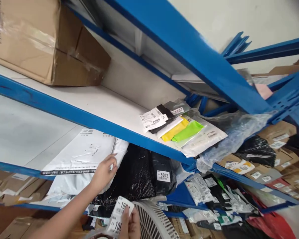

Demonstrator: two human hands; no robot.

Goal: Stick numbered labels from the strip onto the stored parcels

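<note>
My left hand (106,173) reaches up to a white plastic parcel bag (83,149) on the middle shelf. Its fingers are curled at the bag's right side, in a pinch; exactly what sits between the fingertips is hard to make out. Low in the view, my right hand (131,224) grips a strip of white printed labels (119,212) between thumb and fingers. More pale bags (67,184) lie under the white one. Beside them are a black bubble-wrapped parcel (137,172) and a dark parcel labelled 5002 (164,179).
A large cardboard box (22,36) stands on the shelf above, behind a blue beam (89,122). Small labelled parcels (186,129) lie at that shelf's right end. A pale slatted round object (154,222) is close to my right hand. Other shelves with parcels (259,172) extend rightward.
</note>
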